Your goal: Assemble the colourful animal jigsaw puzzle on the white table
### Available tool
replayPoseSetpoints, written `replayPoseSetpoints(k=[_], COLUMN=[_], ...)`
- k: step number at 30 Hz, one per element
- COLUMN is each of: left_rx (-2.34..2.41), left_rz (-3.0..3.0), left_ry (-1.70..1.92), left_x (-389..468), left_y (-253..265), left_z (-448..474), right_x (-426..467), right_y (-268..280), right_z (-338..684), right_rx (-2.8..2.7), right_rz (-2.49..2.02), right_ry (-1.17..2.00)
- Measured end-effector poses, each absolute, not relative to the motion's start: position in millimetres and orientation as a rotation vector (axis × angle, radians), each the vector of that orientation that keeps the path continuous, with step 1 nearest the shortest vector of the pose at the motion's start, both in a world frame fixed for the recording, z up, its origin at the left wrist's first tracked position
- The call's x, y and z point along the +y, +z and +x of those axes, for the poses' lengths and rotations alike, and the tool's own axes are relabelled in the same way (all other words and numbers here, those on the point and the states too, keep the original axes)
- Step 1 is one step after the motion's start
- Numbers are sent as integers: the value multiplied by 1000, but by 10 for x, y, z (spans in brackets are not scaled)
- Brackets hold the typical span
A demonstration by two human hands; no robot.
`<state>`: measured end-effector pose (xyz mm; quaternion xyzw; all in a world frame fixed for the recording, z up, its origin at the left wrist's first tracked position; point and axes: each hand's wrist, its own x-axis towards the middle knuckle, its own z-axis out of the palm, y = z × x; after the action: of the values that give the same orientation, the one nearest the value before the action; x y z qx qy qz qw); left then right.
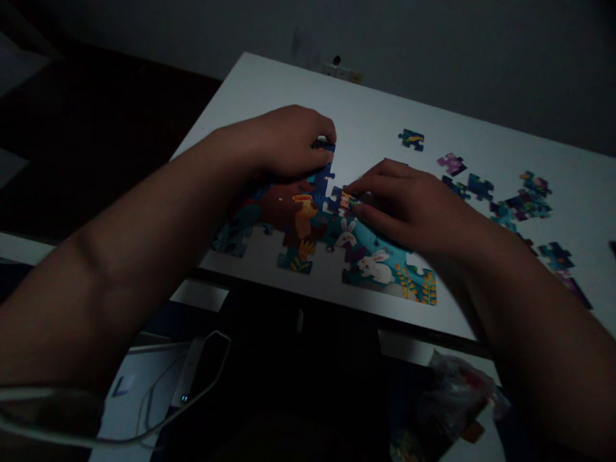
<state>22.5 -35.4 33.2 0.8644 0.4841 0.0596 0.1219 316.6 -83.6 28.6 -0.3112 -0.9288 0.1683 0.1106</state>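
A partly joined jigsaw puzzle (303, 212) lies on the white table, showing a brown bear and white rabbits. My left hand (293, 141) rests over its upper left, hiding that part. The left thumb and curled index finger grip the puzzle's upper edge. My right hand (404, 199) is closed, fingertips pinching a small jigsaw piece (345, 200) with dark blue and orange on it. That piece sits at the gap right of the bear, above the rabbits; whether it is locked in cannot be seen. The right palm covers part of the puzzle's right side.
Several loose pieces (522, 202) are scattered at the table's right, with one single piece (411, 139) farther back. Behind the white table (289, 83) is a wall with a socket (342, 72). Below its front edge are a cable (192, 398) and a clear plastic bag (457, 391).
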Motion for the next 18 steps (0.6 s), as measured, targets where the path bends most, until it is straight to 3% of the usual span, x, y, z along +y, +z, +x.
replayPoseSetpoints(k=[18], left_rx=[1444], left_rz=[2455], left_ry=[173], left_x=[-338], left_y=[328], left_z=[213], right_x=[-828], right_y=[267], right_z=[3174], right_rx=[-2733], right_rz=[-896], right_ry=[455])
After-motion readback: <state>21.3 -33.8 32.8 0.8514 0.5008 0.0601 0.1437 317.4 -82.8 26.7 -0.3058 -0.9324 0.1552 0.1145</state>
